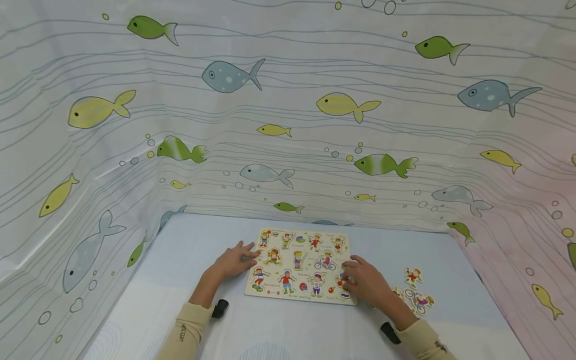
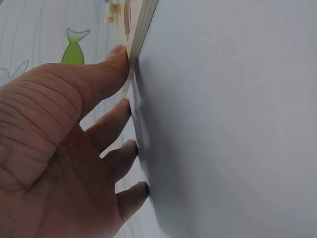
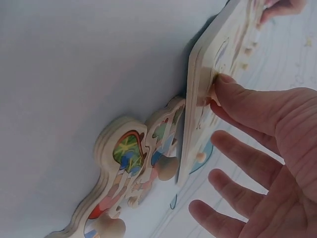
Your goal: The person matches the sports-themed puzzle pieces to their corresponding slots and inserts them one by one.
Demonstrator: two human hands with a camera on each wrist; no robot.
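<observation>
A wooden knob puzzle board (image 1: 287, 254) with pictures of children at sports lies on the table, several pieces seated in it. My left hand (image 1: 234, 261) rests by its left edge, fingers spread and relaxed. In the left wrist view the thumb (image 2: 116, 62) touches the board's edge (image 2: 143, 25). My right hand (image 1: 364, 280) is over the lower right corner, partly covering a puzzle piece (image 1: 344, 294) there. Thumb and forefinger pinch that piece's small knob (image 3: 213, 94) in the right wrist view, while the other fingers extend loosely.
Right of the board lie loose pieces, among them a cyclist piece (image 1: 419, 301) and a figure in red (image 1: 413, 276). Others, including a racket piece (image 3: 126, 153), lie close beside the board's edge. A fish-patterned curtain (image 1: 306, 145) surrounds the table (image 1: 180, 250) behind and at the sides.
</observation>
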